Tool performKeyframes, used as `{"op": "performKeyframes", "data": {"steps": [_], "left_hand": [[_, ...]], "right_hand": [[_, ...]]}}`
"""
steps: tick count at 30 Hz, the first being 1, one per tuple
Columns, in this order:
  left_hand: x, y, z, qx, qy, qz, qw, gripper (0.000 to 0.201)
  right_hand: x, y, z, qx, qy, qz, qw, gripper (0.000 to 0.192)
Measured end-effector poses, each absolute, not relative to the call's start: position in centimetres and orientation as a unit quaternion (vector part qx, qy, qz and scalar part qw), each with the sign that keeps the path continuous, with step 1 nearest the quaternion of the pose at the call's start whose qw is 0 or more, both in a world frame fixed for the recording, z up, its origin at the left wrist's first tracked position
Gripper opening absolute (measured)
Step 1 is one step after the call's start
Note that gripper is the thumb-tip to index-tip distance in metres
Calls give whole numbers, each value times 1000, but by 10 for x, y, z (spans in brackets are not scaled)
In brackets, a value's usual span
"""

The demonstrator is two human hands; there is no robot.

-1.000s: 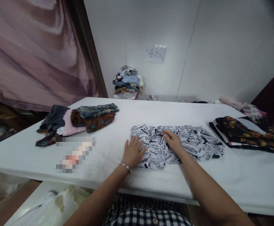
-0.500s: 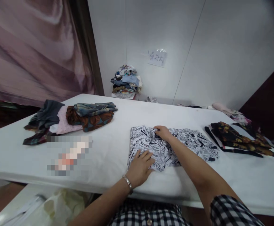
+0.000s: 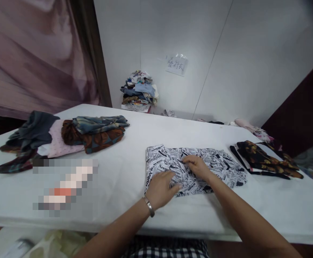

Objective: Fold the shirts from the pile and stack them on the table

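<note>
A black-and-white newspaper-print shirt [image 3: 221, 165] lies folded into a long flat shape on the white table [image 3: 119, 193]. Over its left part, near the front edge, is my left hand [image 3: 162, 188], palm down with thumb and fingers apart. My right hand [image 3: 198, 167] is over the middle of the cloth, its fingers loosely bent, with no fabric visibly pinched between them. Both hands are at the cloth's surface; whether every fingertip touches it I cannot tell.
At the left lies a heap of crumpled clothes [image 3: 94, 138], with a blurred-out patch [image 3: 67, 184] in front. Dark floral folded clothes [image 3: 266, 159] lie to the right. A tall clothes pile [image 3: 140, 91] stands by the wall, left of a handwritten sign [image 3: 176, 65].
My right hand has let go of the shirt's far edge and come nearer. The flap it held now lies flatter. My left hand's thumb has spread out. The view has shifted slightly.
</note>
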State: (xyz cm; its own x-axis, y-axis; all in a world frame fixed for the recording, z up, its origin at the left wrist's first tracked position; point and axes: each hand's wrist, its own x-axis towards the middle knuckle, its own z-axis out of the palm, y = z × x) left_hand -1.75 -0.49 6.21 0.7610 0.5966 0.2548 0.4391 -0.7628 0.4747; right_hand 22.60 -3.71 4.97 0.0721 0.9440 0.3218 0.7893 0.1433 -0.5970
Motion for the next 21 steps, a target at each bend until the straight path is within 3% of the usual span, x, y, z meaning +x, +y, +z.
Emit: {"op": "performKeyframes", "data": {"steps": [3, 6, 9, 12, 16, 21], "left_hand": [[-16, 31, 82, 895, 350, 206, 186, 45], [-2, 77, 93, 881, 419, 173, 136, 45], [20, 114, 90, 872, 452, 147, 117, 45], [35, 134, 78, 867, 463, 133, 127, 36], [39, 137, 63, 896, 390, 131, 165, 28], [36, 131, 53, 921, 316, 123, 190, 20]], "right_hand": [[221, -17, 56, -678, -646, 74, 342, 31], [211, 9, 57, -714, -640, 54, 279, 36], [199, 27, 51, -736, -643, 57, 202, 47], [195, 30, 43, -729, -663, 54, 163, 40], [200, 16, 34, -719, -672, 12, 178, 22], [203, 5, 26, -700, -685, -3, 203, 21]]}}
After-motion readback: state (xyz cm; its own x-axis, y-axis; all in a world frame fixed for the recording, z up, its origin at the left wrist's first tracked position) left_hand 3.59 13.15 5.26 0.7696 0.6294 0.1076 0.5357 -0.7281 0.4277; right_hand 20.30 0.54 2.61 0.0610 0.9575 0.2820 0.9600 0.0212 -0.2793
